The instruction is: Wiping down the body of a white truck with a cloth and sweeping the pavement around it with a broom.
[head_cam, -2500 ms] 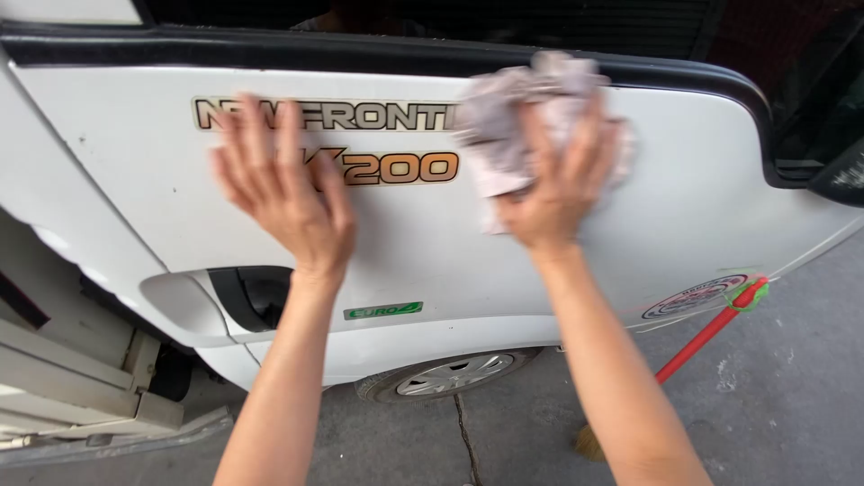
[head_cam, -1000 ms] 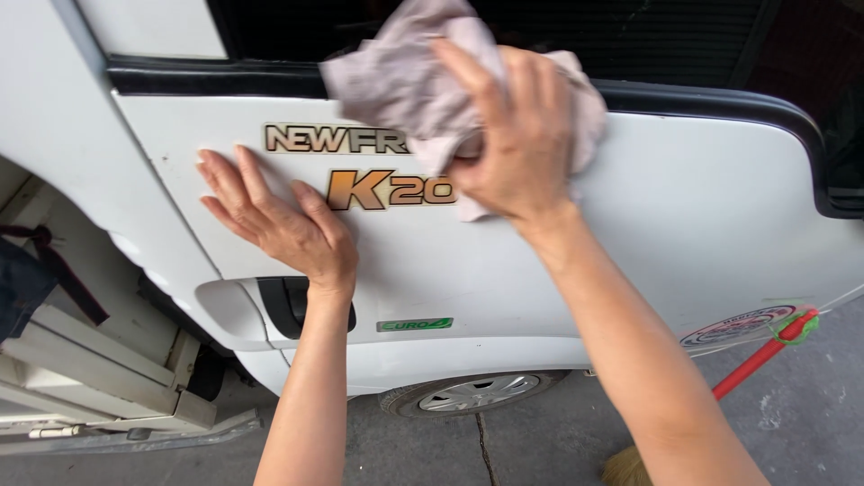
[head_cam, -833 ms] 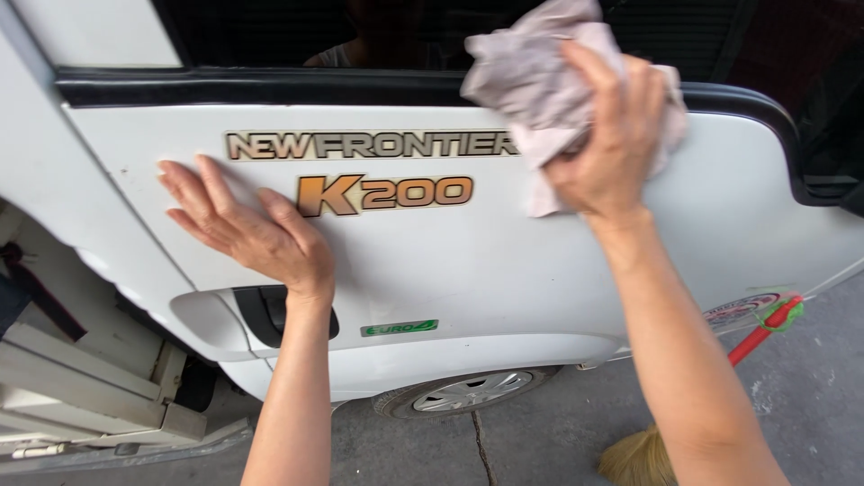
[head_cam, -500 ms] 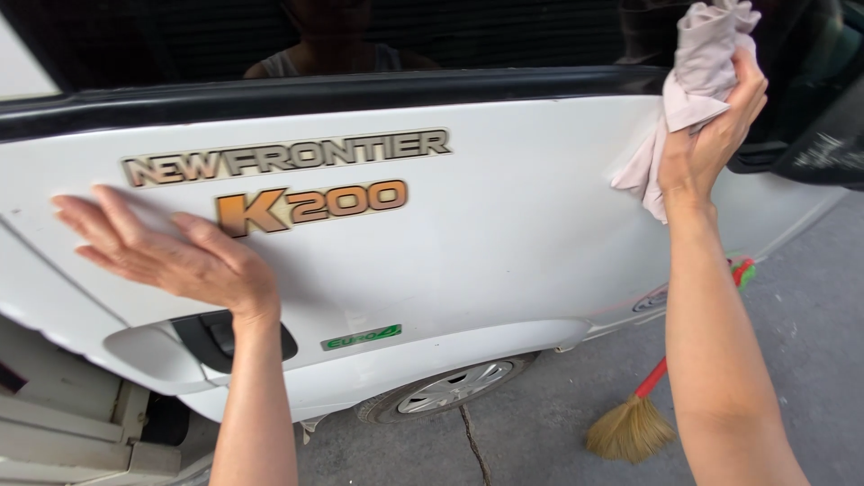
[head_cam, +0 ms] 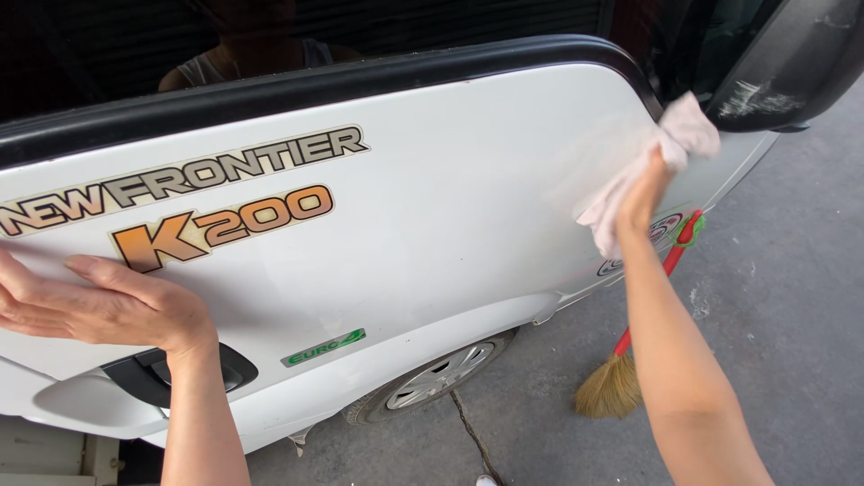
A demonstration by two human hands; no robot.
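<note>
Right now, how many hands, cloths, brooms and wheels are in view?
Hands: 2, the left hand flat on the white door, the right hand holding the cloth
Cloths: 1
Brooms: 1, a red-handled broom
Wheels: 1
Total: 5

Left hand (head_cam: 99, 306) flat on door (head_cam: 432, 216) above handle (head_cam: 180, 373); right hand (head_cam: 643, 193) with cloth (head_cam: 688, 130) at far edge (broom (head_cam: 630, 351) beyond)

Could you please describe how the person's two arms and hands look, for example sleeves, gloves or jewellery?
Both forearms are bare as far as the picture shows: no sleeve is in view. The left hand wears no glove, and no ring or watch is visible on it. The right hand is also ungloved, but it is blurred, so small details such as a ring cannot be told.
</note>
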